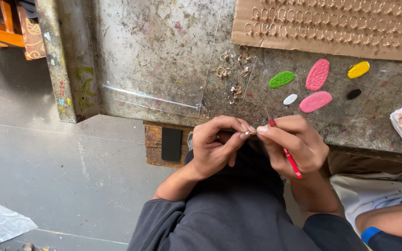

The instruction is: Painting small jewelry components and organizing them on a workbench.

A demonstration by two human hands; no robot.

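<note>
My left hand point(217, 146) pinches a small metal ring piece point(251, 132) between thumb and forefinger, just in front of the worn table edge. My right hand point(294, 144) meets it fingertip to fingertip and grips a thin red tool point(292, 161) whose shaft runs down across the palm. Both hands are held over my dark lap. Beyond them on the table lie several loose golden ring pieces point(235, 92). Farther back, a cardboard sheet point(331, 44) carries rows of the same pieces.
Flat lumps of putty lie on the stained table point(164, 56): green point(281, 79), two pink point(318, 74), yellow point(358, 69), white point(290, 99), black point(353, 94). A clear plastic sheet point(150, 97) covers the table's left. Another person's arm point(391, 223) is at lower right.
</note>
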